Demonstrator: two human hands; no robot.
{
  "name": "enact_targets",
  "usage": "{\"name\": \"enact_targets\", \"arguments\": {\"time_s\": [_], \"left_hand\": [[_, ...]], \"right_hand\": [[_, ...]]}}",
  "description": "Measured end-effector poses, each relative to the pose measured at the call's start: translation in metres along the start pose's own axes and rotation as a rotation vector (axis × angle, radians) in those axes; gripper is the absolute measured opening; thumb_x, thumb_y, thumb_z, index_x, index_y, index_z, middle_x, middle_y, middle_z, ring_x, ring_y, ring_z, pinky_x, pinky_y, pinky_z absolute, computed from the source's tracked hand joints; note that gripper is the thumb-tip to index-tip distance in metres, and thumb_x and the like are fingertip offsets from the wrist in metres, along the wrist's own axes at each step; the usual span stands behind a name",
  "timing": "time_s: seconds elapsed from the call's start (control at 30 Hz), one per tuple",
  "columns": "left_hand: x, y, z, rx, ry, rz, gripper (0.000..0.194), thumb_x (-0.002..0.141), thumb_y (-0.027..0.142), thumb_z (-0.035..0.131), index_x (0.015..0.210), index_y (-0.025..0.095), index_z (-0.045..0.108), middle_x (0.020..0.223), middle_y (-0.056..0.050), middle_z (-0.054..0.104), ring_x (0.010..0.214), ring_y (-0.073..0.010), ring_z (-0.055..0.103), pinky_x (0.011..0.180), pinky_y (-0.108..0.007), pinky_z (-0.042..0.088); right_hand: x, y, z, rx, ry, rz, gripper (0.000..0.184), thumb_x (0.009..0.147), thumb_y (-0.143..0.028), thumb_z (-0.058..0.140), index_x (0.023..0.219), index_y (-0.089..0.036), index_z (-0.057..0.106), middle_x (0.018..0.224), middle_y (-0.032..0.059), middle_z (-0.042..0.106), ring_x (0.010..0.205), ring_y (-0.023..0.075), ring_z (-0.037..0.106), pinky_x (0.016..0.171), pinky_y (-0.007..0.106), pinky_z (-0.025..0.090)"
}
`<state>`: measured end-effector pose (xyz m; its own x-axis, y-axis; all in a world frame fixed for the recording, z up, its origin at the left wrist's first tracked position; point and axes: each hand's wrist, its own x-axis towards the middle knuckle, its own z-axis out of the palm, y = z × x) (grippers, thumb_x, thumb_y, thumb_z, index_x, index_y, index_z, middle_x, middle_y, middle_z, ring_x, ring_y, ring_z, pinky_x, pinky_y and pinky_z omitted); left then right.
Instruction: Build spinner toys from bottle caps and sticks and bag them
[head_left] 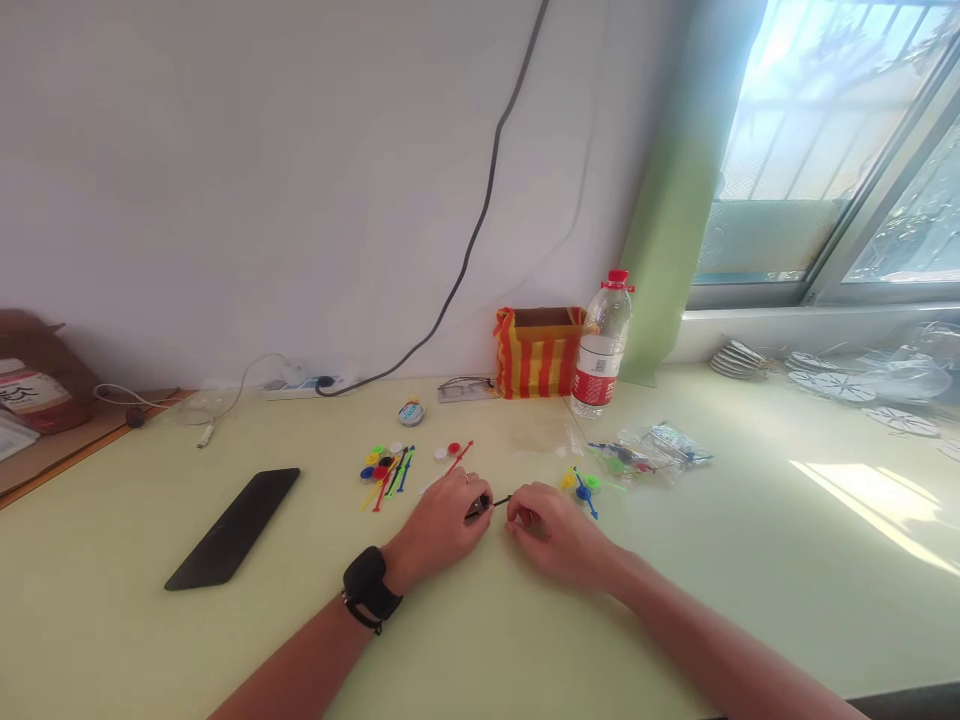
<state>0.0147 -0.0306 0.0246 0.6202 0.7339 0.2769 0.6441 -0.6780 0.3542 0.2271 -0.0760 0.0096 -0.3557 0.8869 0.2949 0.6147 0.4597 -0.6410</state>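
A black plastic arrow (502, 501) is pinched by the left hand (454, 508), its long axis directed rightward between the hands; the right hand (551, 525) is curled just beside the tip, its grip unclear.

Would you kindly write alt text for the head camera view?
A person's left hand holds a small black piece close to their right hand over a pale table. Colourful arrows and round pieces lie beyond, with a bottle behind.

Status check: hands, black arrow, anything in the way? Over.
Left hand closed on black arrow, tip exposed. Right hand curled beside tip, hold unclear. Blue arrow beside right hand, red arrow beyond left; neither blocking.
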Motion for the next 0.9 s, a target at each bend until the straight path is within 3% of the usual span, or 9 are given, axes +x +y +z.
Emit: {"name": "enact_targets", "arguments": {"time_s": [0.13,0.3,0.5,0.73,0.9], "left_hand": [[0.000,0.000,0.000,-0.029,-0.002,0.026,0.017,0.096,0.021,0.049,0.091,0.024,0.065,0.093,-0.005,0.069,0.092,-0.0243,0.061,0.081,-0.037,0.047],[0.000,0.006,0.000,-0.168,0.016,0.012,0.016,0.097,0.023,0.050,0.094,0.024,0.065,0.097,-0.004,0.069,0.093,-0.0226,0.063,0.082,-0.036,0.049],[0.000,0.005,0.006,-0.262,-0.038,-0.032,0.017,0.098,0.024,0.050,0.094,0.024,0.066,0.096,-0.004,0.067,0.084,-0.0199,0.063,0.072,-0.032,0.049],[0.001,0.002,0.008,-0.249,-0.037,-0.038,0.020,0.101,0.027,0.048,0.104,0.026,0.068,0.098,-0.003,0.067,0.089,-0.0203,0.063,0.077,-0.032,0.048],[0.001,0.000,0.009,-0.148,-0.024,-0.056,0.024,0.102,0.026,0.048,0.116,0.027,0.067,0.104,-0.004,0.069,0.094,-0.0223,0.065,0.079,-0.034,0.047]], "right_hand": [[0.002,0.012,0.003,-0.034,0.074,0.080,0.007,0.087,-0.016,0.059,0.093,-0.021,0.062,0.078,0.0002,0.061,0.074,0.0172,0.058,0.067,0.028,0.041],[0.003,0.021,0.004,0.016,0.139,0.058,0.038,0.090,-0.016,0.057,0.127,-0.023,0.061,0.096,0.0042,0.066,0.083,0.0188,0.062,0.075,0.032,0.049],[0.003,0.019,0.003,0.100,0.074,0.038,0.027,0.092,-0.012,0.054,0.112,-0.022,0.070,0.108,0.0070,0.067,0.082,0.0173,0.066,0.076,0.031,0.053],[0.001,0.011,-0.003,0.041,0.006,0.015,0.035,0.090,-0.010,0.058,0.119,-0.026,0.069,0.113,0.0063,0.065,0.110,0.0232,0.062,0.095,0.038,0.050],[0.001,0.011,-0.002,0.025,-0.002,0.011,0.036,0.091,-0.012,0.058,0.124,-0.024,0.065,0.118,0.0082,0.064,0.113,0.0244,0.060,0.098,0.040,0.049]]}}
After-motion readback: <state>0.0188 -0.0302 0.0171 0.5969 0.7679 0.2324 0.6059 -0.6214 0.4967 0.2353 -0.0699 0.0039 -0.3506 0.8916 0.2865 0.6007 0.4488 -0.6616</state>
